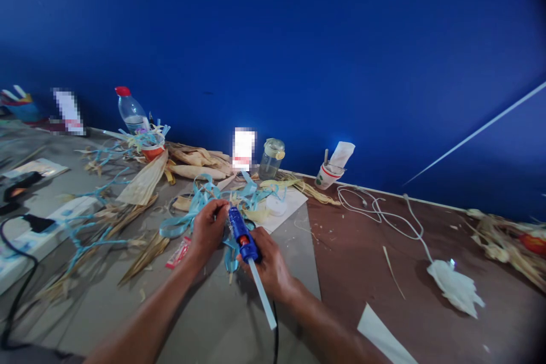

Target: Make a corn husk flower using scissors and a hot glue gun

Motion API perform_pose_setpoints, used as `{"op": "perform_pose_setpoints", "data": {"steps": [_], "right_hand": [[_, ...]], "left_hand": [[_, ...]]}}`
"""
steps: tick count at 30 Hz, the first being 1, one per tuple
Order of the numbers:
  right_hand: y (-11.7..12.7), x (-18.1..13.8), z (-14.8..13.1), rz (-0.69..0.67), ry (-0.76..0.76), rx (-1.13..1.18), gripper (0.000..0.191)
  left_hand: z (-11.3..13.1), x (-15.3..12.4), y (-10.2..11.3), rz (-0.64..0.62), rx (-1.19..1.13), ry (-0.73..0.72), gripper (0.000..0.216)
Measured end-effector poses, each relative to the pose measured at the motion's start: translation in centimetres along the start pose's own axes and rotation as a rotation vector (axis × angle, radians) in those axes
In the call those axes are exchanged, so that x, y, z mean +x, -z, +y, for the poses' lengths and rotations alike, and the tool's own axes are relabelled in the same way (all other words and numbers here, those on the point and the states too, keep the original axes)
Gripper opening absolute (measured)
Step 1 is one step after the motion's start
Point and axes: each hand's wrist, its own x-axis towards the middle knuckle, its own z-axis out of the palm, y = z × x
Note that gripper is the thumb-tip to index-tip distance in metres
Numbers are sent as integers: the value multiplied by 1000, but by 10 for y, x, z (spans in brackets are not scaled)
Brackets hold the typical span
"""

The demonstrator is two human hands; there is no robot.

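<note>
My right hand point(272, 266) is wrapped round a blue glue gun point(237, 224), whose nozzle points away from me. A long whitish glue stick point(263, 297) juts out of its back end toward me. Beside the nozzle, my left hand point(207, 230) is closed in a pinch; a small pale piece shows near its fingertips, too unclear to name. Light blue ribbon point(198, 205) lies in loops around and beyond both hands. Close to my left wrist rests a small red and white packet point(178, 253). A white roll point(276, 205) sits on a white sheet point(294, 203) past the gun.
Dried corn husks point(198, 160) and blue-wrapped twigs point(83, 242) spread across the left. A power strip point(46, 239) lies far left. Along the blue wall stand a plastic bottle point(131, 112), a lidded jar point(272, 159) and a paper cup point(328, 175). A white cable point(401, 226) runs at right.
</note>
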Motion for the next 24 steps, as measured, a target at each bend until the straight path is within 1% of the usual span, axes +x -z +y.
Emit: {"op": "perform_pose_setpoints", "data": {"steps": [9,16,24], "right_hand": [[-2,-2,-4,1,3,-25,13],[-4,-3,-7,6,-28,-43,11],[-6,-5,-9,7,-37,-57,15]], "left_hand": [[0,0,1,35,125,-87,15],[6,-1,2,36,169,-109,15],[4,-2,3,33,183,-138,15]]}}
